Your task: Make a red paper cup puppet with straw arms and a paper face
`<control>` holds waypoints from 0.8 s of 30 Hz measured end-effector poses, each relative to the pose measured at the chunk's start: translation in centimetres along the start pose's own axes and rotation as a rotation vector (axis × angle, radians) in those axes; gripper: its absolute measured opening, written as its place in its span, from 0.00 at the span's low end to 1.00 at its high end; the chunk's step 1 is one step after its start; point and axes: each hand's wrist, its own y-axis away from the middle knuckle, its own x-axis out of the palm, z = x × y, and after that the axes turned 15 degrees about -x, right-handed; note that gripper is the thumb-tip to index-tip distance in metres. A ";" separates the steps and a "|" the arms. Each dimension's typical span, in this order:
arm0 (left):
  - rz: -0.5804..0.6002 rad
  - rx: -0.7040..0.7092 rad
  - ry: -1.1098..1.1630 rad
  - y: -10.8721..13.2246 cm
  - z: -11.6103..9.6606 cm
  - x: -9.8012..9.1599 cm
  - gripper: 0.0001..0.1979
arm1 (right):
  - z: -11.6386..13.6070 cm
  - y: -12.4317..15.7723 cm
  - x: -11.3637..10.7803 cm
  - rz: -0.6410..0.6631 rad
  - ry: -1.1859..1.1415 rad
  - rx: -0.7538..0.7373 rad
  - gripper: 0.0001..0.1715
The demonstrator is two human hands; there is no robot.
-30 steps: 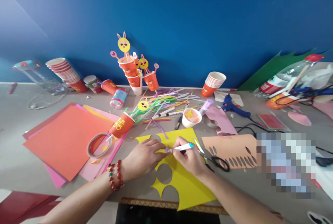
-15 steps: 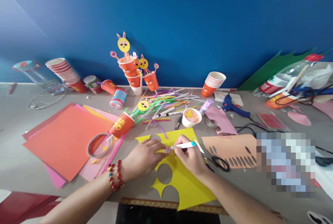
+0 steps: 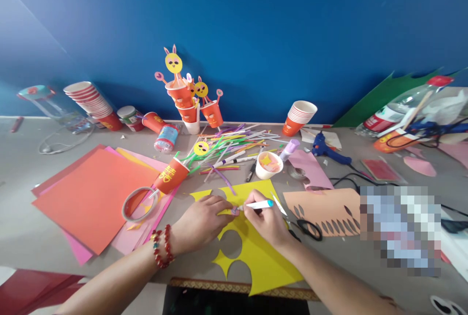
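My right hand (image 3: 266,222) is closed round a white marker (image 3: 259,205) with a blue end. Its tip meets a small pink paper piece (image 3: 235,211) that bears a purplish mark. The fingertips of my left hand (image 3: 205,218) pinch or press that piece against the yellow paper sheet (image 3: 268,251); how they grip it is partly hidden. Round holes have been cut from the yellow sheet. Black-handled scissors (image 3: 309,230) lie just right of my right hand, partly over an orange paper sheet (image 3: 329,203) with leaf-shaped cutouts.
Coloured papers (image 3: 91,198) and a tape roll (image 3: 126,210) lie left, near a tipped red cup (image 3: 171,176). Pipe cleaners (image 3: 226,147) spread behind my hands, beside a white cup (image 3: 268,171). Decorated cups (image 3: 179,95) stand by the wall. A blue glue gun (image 3: 331,153) trails a cable right.
The marker's blue end has shifted very slightly left. Both hands stay almost in place, with the pink piece still under the marker's tip.
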 end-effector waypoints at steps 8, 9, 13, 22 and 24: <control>0.002 -0.005 0.000 -0.1 0.1 0.0 0.16 | 0.0 0.0 -0.1 0.015 0.015 -0.003 0.10; 0.000 -0.007 0.002 -0.1 0.1 0.0 0.16 | 0.1 0.0 -0.1 0.015 0.014 -0.006 0.10; -0.001 -0.013 0.008 -0.1 0.0 0.0 0.15 | 0.0 0.1 -0.1 0.020 0.021 -0.009 0.10; 0.005 -0.023 0.020 -0.1 -0.1 -0.1 0.16 | 0.0 0.2 0.0 0.039 0.029 -0.005 0.10; 0.011 -0.024 0.017 -0.1 -0.1 -0.1 0.16 | 0.0 0.2 0.0 0.045 0.023 -0.004 0.09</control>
